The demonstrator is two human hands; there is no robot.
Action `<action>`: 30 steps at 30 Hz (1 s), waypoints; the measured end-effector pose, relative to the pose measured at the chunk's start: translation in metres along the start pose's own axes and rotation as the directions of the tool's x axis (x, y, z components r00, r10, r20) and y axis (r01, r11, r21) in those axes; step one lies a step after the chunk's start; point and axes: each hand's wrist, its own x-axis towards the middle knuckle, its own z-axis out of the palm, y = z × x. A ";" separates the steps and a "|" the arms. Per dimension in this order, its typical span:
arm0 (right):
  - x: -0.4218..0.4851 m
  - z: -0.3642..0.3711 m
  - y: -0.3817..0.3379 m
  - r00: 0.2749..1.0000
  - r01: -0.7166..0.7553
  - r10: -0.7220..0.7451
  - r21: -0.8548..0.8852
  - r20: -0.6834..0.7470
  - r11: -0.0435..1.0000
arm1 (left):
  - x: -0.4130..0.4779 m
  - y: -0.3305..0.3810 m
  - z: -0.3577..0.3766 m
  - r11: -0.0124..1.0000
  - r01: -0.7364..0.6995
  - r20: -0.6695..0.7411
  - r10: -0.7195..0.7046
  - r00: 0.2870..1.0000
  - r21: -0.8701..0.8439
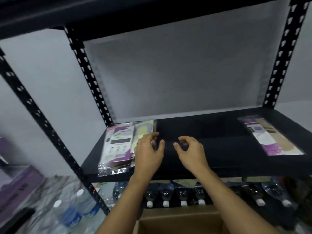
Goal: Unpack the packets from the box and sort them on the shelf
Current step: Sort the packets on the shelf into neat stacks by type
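On the floor at the left stand water bottles (70,211), beside a black metal shelf (219,149) against a grey wall. On the left end of the shelf lies a pile of packets (116,146), clear plastic with purple and white print. The left hand (148,151) has its grip closed on the pile's right edge. The right hand (190,149) hovers just beside it, fingers loosely curled, grip holding nothing. A single packet (271,137) lies far right. An open cardboard box (180,218) stands near, under the arms.
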 end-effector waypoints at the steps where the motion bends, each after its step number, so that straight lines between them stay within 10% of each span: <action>1: -0.002 0.013 -0.008 1.000 -0.003 0.002 0.016 0.027 1.000 | 0.001 -0.009 -0.014 1.000 0.017 -0.033 -0.016 0.999 0.021; 13: 0.013 0.092 -0.056 0.971 -0.189 0.191 -0.026 0.145 0.982 | 0.004 -0.101 -0.098 0.806 0.444 -0.013 -0.477 0.879 0.392; 30: 0.011 0.068 -0.051 0.897 -0.438 0.423 0.373 0.125 0.818 | 0.003 -0.105 -0.091 0.854 0.409 -0.111 -0.395 0.912 0.321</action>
